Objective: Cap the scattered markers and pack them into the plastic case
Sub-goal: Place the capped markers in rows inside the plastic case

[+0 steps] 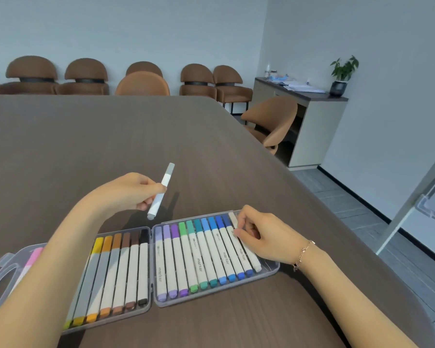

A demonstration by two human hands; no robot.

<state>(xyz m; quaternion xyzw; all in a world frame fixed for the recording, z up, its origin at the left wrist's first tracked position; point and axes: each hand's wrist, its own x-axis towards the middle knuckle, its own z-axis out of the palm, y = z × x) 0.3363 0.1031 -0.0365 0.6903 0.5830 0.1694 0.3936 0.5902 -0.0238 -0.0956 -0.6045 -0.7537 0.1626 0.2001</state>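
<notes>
The clear plastic case (pixel 152 267) lies opened flat near the front edge of the brown bench (pixel 86 146), both halves filled with capped markers in rows. The left half holds pink, yellow, orange, brown and black ones; the right half runs from lilac through green and teal to blue, ending in a pale cream marker (pixel 245 243) at its right end.

The left hand (pixel 131 192) is raised above the bench just behind the case — its grip is a pinch of thumb and curled fingers round the middle of a grey-capped marker (pixel 161 190), which tilts with the grey cap pointing away toward the far edge.

The right hand (pixel 264 234) rests over the right end of the case, fingers bent, their tips pressing on the cream marker — whether they actually pinch it cannot be told. A thin bracelet (pixel 302 254) circles that wrist.
</notes>
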